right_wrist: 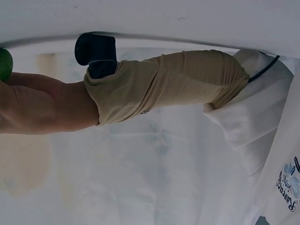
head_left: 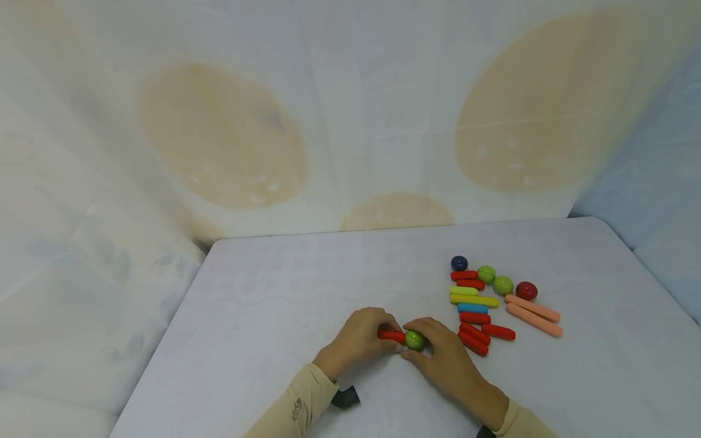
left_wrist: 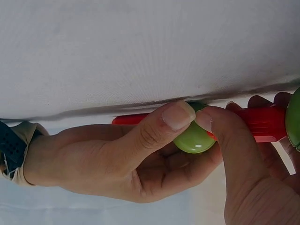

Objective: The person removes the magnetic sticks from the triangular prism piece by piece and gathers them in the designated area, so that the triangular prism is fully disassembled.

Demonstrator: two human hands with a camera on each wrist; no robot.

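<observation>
Near the front middle of the white table [head_left: 263,292], both hands meet over a small toy. My left hand [head_left: 358,339] pinches a short red stick [head_left: 390,335] that lies level. My right hand [head_left: 445,358] grips a green ball [head_left: 414,340] against the stick's right end. In the left wrist view the right thumb [left_wrist: 176,116] lies over the green ball [left_wrist: 194,139], and the left hand [left_wrist: 255,187] curls round the red stick [left_wrist: 265,123]. The right wrist view shows only a sliver of the green ball [right_wrist: 3,63] and my beige left sleeve [right_wrist: 164,84].
To the right of the hands lies a loose cluster: a navy ball [head_left: 459,263], two green balls [head_left: 485,274], a dark red ball [head_left: 526,290], yellow sticks [head_left: 474,299], a blue stick [head_left: 472,308], red sticks [head_left: 474,340] and pink sticks [head_left: 533,315]. Pale cloth hangs behind.
</observation>
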